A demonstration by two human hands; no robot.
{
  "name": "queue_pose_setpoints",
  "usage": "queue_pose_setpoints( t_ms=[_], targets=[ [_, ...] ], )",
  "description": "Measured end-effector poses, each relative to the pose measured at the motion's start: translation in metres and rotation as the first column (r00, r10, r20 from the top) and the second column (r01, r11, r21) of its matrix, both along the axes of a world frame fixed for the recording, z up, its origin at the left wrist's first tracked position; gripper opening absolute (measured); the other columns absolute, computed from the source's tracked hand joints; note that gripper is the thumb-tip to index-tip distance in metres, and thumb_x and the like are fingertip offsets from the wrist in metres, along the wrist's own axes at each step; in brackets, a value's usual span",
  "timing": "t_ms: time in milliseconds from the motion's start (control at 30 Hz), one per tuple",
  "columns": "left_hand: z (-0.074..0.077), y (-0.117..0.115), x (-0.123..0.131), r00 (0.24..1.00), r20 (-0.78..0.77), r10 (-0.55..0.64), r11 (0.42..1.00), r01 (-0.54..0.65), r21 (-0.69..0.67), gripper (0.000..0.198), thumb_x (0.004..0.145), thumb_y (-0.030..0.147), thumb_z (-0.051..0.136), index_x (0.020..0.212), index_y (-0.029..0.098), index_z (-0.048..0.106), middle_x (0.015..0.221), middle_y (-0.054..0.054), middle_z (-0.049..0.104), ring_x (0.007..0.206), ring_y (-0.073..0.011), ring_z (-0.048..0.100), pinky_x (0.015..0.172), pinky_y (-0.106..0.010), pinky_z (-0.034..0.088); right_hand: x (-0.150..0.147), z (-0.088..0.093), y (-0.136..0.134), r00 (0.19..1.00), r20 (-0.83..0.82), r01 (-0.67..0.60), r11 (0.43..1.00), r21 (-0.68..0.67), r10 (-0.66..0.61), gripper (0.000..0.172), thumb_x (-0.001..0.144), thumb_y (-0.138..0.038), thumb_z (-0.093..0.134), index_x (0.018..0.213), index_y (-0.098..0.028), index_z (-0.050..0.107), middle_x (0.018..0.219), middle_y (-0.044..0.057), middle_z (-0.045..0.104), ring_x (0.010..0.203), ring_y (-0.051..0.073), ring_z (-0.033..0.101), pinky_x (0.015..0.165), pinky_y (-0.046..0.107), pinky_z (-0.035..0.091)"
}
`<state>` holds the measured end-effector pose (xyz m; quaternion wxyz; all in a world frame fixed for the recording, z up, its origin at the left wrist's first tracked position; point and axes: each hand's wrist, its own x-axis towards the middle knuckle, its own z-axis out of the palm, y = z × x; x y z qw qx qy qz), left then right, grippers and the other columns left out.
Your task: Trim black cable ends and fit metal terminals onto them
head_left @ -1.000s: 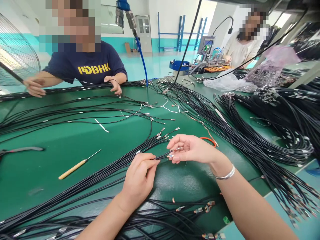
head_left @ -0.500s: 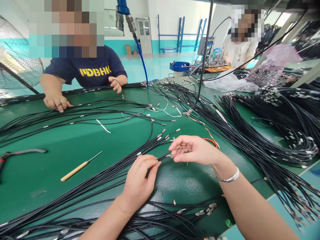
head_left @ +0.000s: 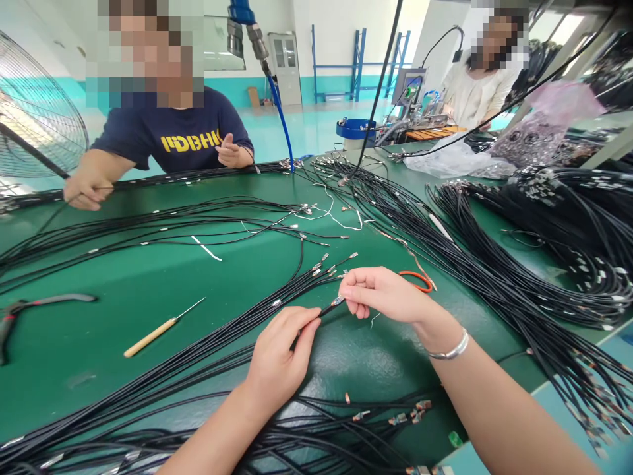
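My left hand [head_left: 281, 349] is closed around a black cable [head_left: 326, 310] a little short of its end. A small metal terminal [head_left: 337, 301] with a coppery part sits on that cable end. The fingers of my right hand [head_left: 383, 293] pinch together at the terminal, partly covering its tip. Just beyond my hands, several black cables with metal terminals [head_left: 319, 267] fan out over the green table [head_left: 237, 264]. More cables with terminals [head_left: 363, 417] lie below my wrists.
A wooden-handled awl [head_left: 153, 335] and pliers [head_left: 49, 301] lie at left. An orange loop [head_left: 420, 282] is beside my right wrist. Large cable bundles [head_left: 445, 264] cover the right side. A co-worker [head_left: 192, 132] handles cables opposite; another person [head_left: 479, 92] is behind at right.
My right hand's fingers have closed from a loose, parted shape onto the terminal. The co-worker's hand at far left has moved further left, lifting a cable.
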<state>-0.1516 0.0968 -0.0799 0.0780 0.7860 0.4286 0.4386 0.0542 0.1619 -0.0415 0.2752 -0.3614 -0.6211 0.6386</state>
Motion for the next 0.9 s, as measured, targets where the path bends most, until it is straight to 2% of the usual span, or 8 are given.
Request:
queue_pose_setpoints(
  t_ms=[400, 600, 900],
  targets=[
    [-0.003, 0.001, 0.0, 1.0, 0.017, -0.015, 0.999, 0.016, -0.038, 0.023, 0.085, 0.008, 0.055, 0.105, 0.018, 0.061, 0.084, -0.004, 0.064, 0.076, -0.0132, 0.061, 0.068, -0.025, 0.049, 0.0, -0.005, 0.003, 0.993, -0.114, -0.04, 0.997, -0.059, 0.033, 0.022, 0.082, -0.034, 0.065, 0.076, -0.013, 0.061, 0.063, -0.001, 0.06, 0.053, 0.008, 0.055, 0.052, 0.019, 0.045],
    [-0.003, 0.001, -0.002, 0.999, 0.039, 0.016, 1.0, -0.016, 0.003, 0.026, 0.084, 0.004, 0.056, 0.105, 0.019, 0.061, 0.091, -0.004, 0.062, 0.082, -0.0132, 0.059, 0.073, -0.026, 0.049, 0.01, 0.001, 0.005, 0.986, -0.165, -0.028, 1.0, -0.002, 0.027, 0.019, 0.086, -0.031, 0.063, 0.094, -0.014, 0.067, 0.079, 0.002, 0.066, 0.068, 0.009, 0.061, 0.067, 0.022, 0.052],
    [-0.003, 0.0, -0.008, 0.999, 0.023, -0.041, 0.992, 0.038, 0.121, 0.037, 0.08, -0.003, 0.058, 0.109, 0.019, 0.06, 0.096, -0.004, 0.06, 0.086, -0.0128, 0.057, 0.076, -0.026, 0.048, 0.015, 0.003, 0.0, 0.974, -0.226, 0.013, 0.992, 0.122, 0.015, 0.022, 0.077, -0.019, 0.072, 0.097, -0.017, 0.061, 0.082, 0.001, 0.067, 0.076, 0.011, 0.064, 0.072, 0.024, 0.053]
  ],
)
